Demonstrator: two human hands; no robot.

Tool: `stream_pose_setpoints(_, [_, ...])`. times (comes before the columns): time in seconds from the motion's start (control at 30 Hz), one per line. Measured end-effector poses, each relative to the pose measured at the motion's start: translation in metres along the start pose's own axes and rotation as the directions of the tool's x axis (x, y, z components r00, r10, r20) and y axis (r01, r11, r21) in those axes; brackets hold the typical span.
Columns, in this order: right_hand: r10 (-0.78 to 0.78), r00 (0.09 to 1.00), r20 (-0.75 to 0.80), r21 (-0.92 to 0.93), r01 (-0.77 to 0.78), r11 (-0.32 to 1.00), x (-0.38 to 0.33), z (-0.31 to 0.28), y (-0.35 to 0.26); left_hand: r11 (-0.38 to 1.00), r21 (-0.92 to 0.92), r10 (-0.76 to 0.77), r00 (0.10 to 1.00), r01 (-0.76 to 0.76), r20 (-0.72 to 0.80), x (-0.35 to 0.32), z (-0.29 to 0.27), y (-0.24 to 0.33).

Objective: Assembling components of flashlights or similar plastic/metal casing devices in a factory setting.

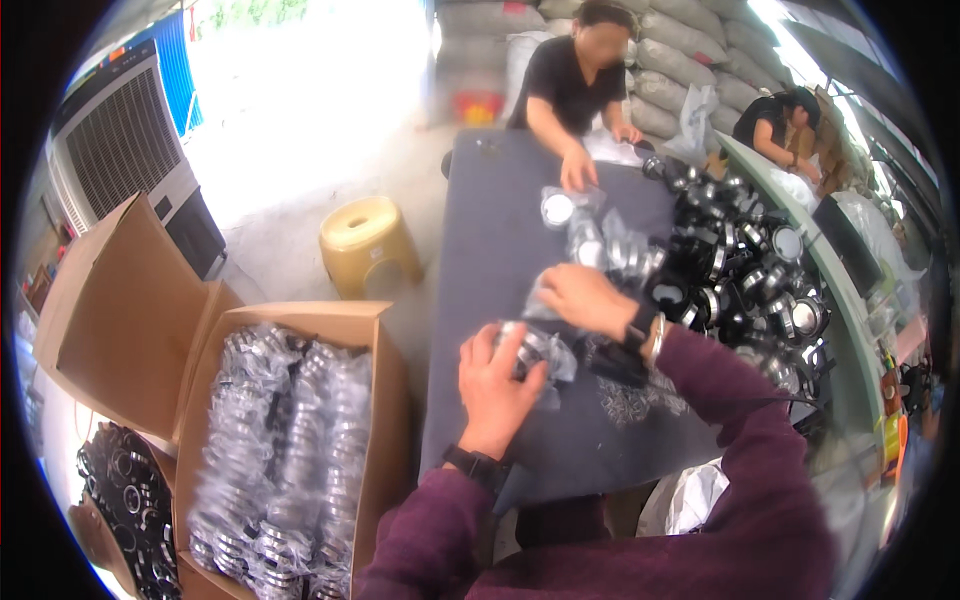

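Note:
My left hand [497, 385] is curled around a round silver metal part in a clear plastic bag [545, 352] at the middle of the grey-topped table [480, 215]. Just beyond it, my right hand [590, 298] has its fingers closed on a crumpled clear plastic bag [536, 304]; whatever is inside is hidden. More bagged round parts [625, 252] lie past my right hand. At the table's right a heap of loose black-and-silver round parts [725, 250] is piled up, close to my right wrist.
An open cardboard box [392, 400] with rows of bagged parts stands at left, beside another container of black parts [125, 480]. Beyond are a yellow stool [362, 235] and an air cooler [125, 140]. Across the table a co-worker's hand [577, 168] touches a bagged part; another person [775, 130] works farther right.

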State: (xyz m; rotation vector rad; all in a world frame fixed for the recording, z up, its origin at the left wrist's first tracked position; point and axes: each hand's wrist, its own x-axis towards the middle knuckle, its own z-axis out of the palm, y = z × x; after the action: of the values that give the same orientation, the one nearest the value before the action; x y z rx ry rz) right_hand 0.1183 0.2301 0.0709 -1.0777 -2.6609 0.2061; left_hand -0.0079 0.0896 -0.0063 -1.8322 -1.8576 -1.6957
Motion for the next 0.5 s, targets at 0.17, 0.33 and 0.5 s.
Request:
stream_pose_setpoints(0.17, [0.03, 0.967, 0.253, -0.185, 0.019, 0.982, 0.014, 0.037, 0.022, 1.0, 0.013, -0.02, 1.0, 0.02, -0.02, -0.003, -0.004, -0.008])
stream_pose_setpoints(0.33, [-0.082, 0.985, 0.154, -0.223, 0.115, 0.968, -0.001, 0.024, 0.081, 0.998, -0.06, 0.0, 1.0, -0.001, -0.007, 0.001, -0.002, 0.005])
stream_pose_setpoints(0.5, [-0.272, 0.962, 0.012, -0.25, 0.266, 0.931, 0.01, 0.027, 0.099, 0.997, -0.071, -0.044, 0.997, 0.039, -0.058, -0.005, 0.005, -0.008])
